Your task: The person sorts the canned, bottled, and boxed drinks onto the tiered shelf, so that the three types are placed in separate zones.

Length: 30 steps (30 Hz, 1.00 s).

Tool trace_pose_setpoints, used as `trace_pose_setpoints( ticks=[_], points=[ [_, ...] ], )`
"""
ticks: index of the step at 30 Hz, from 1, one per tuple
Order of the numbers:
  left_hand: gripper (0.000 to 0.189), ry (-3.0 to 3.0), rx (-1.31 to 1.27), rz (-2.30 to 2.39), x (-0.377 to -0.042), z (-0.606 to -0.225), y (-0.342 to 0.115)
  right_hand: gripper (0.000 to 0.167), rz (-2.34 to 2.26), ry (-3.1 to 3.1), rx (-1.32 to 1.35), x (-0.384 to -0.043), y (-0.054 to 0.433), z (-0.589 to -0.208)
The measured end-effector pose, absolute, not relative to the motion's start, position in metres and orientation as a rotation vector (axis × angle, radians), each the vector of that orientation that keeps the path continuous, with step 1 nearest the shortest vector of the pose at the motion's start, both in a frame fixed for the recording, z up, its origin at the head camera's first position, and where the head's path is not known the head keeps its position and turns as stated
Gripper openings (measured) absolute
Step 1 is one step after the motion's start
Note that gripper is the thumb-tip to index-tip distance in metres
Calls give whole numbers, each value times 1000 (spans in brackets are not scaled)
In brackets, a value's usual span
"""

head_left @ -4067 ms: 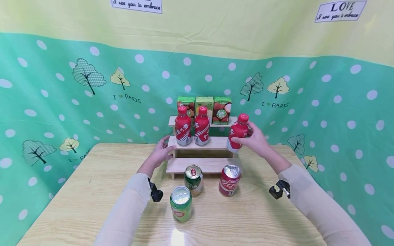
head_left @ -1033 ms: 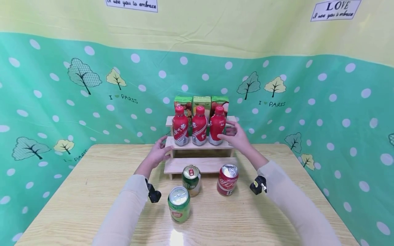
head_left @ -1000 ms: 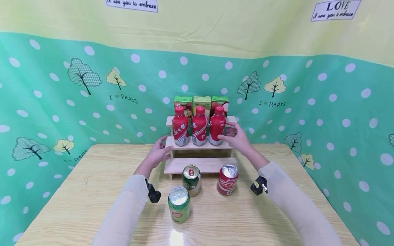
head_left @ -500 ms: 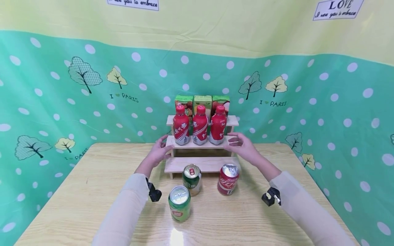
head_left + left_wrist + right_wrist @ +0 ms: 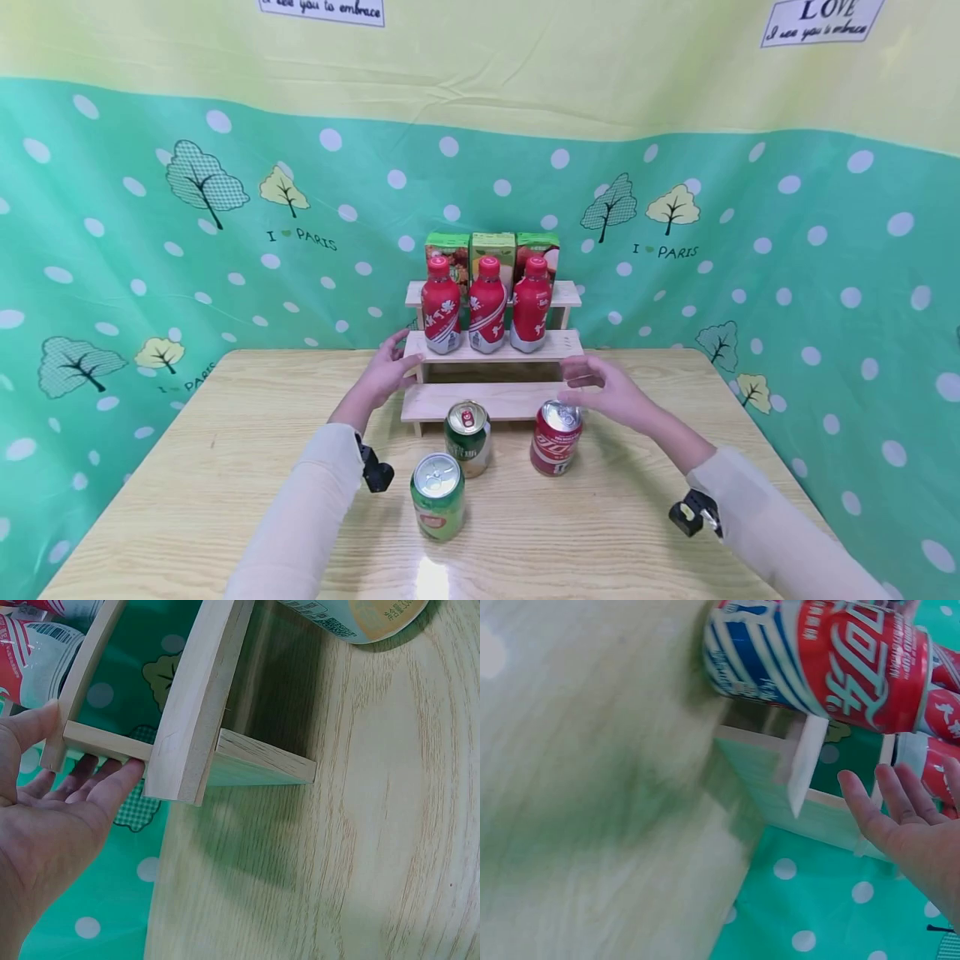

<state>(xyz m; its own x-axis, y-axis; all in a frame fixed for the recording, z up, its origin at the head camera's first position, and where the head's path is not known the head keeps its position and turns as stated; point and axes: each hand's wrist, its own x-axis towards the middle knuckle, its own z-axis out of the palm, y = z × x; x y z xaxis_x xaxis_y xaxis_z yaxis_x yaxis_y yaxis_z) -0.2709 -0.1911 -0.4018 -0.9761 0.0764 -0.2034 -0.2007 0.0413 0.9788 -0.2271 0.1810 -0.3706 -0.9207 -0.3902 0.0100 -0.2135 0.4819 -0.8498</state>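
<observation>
My left hand (image 5: 384, 372) holds the left end of a three-step wooden shelf (image 5: 444, 403); in the left wrist view the thumb lies on the board's edge and the fingers reach round the side post. Three red bottles, among them a right-hand bottle (image 5: 531, 307), stand upright in a row on the middle step. My right hand (image 5: 611, 392) is empty with fingers spread, just above and right of a red cola can (image 5: 555, 442) on the table. In the right wrist view the can (image 5: 840, 664) lies above the right hand's fingers (image 5: 900, 799).
Three juice cartons, the middle one pale green (image 5: 492, 252), stand on the top step behind the bottles. A dark green can (image 5: 468, 446) and a light green can (image 5: 438, 504) stand on the wooden table (image 5: 247, 467) before the shelf. A patterned cloth (image 5: 300, 150) hangs behind.
My right hand set the third red bottle on the middle step's right, let it go, then moved down and right towards the cola can. The left hand has stayed on the shelf.
</observation>
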Motion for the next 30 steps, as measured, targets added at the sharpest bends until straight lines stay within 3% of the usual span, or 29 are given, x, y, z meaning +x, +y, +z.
trace_pose_setpoints(
  ticks=[30],
  points=[
    [70,2134,-141,2050,-276,-408,-191,81,-1462,2469,-439,-196,181,-422]
  ],
)
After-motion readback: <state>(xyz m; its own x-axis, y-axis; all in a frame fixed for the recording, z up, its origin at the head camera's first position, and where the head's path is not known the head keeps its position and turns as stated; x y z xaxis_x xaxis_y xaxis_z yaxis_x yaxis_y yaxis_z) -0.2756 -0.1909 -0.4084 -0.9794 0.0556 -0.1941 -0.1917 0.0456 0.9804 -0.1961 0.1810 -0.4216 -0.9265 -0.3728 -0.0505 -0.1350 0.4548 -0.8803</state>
